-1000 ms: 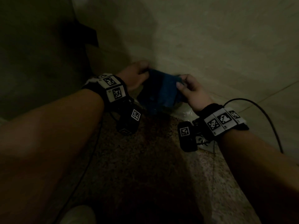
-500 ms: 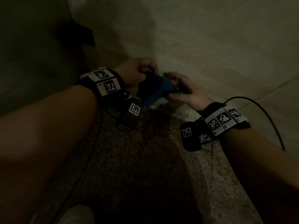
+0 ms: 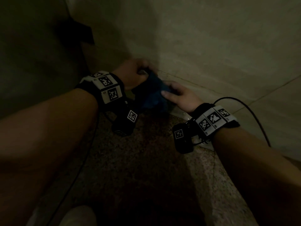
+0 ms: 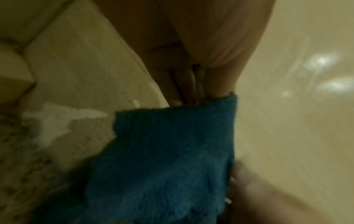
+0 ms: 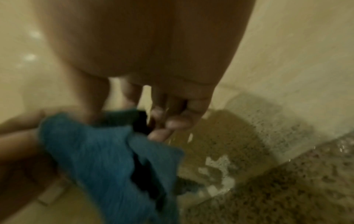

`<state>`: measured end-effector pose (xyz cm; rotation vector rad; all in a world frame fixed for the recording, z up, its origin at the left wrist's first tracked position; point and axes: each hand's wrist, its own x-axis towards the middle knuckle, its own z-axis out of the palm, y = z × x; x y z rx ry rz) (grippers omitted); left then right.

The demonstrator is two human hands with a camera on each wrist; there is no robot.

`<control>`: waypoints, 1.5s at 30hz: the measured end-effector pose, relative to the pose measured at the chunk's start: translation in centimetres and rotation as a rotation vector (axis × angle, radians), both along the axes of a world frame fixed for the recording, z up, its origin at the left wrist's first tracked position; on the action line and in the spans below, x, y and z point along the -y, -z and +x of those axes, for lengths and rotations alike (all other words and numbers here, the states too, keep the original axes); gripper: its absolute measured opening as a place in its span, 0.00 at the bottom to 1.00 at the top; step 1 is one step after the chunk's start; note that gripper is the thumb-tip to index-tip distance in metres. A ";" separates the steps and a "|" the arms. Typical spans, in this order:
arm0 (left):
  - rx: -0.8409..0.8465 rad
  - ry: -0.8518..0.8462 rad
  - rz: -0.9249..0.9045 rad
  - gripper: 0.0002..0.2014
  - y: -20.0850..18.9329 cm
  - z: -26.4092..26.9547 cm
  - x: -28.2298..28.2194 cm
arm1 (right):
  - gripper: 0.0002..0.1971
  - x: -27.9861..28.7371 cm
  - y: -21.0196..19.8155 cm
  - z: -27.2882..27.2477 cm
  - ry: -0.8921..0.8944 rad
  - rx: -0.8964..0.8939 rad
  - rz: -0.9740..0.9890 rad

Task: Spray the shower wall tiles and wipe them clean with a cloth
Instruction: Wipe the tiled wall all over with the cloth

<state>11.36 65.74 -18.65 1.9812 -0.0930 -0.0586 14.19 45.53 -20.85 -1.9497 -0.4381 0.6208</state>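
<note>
A blue cloth [image 3: 152,97] hangs between both hands, low in the shower corner. My left hand [image 3: 136,72] grips its top edge, and the fingers [image 4: 191,81] pinch the cloth [image 4: 168,151] from above. My right hand [image 3: 176,93] pinches the cloth's near side between thumb and forefinger, with the other fingers [image 5: 172,121] loosely curled beside the cloth [image 5: 91,151]. Beige wall tiles [image 3: 211,46] rise right behind the hands. I see no spray bottle in any view.
The speckled stone floor [image 3: 130,160] has a wet, foamy patch [image 5: 218,174] at the wall's foot. A black cable [image 3: 254,111] loops from the right wrist along the wall. A dark fitting [image 3: 81,33] juts from the left wall. Something pale [image 3: 76,216] lies at the bottom edge.
The cloth was stretched flat between the hands; the right hand has moved left toward the left hand, and the cloth now hangs bunched and narrower.
</note>
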 end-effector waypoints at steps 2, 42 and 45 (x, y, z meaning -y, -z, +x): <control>-0.024 0.004 -0.021 0.18 0.0 -0.2 -0.2 | 0.11 0.0 0.4 0.1 0.014 0.042 -0.020; -0.233 -0.249 -0.539 0.09 3.9 2.4 1.5 | 0.22 -0.6 2.9 0.3 -0.308 1.174 -0.632; -0.230 -0.179 -0.378 0.13 3.6 3.3 0.5 | 0.18 -0.2 3.8 1.2 -0.586 1.419 -0.664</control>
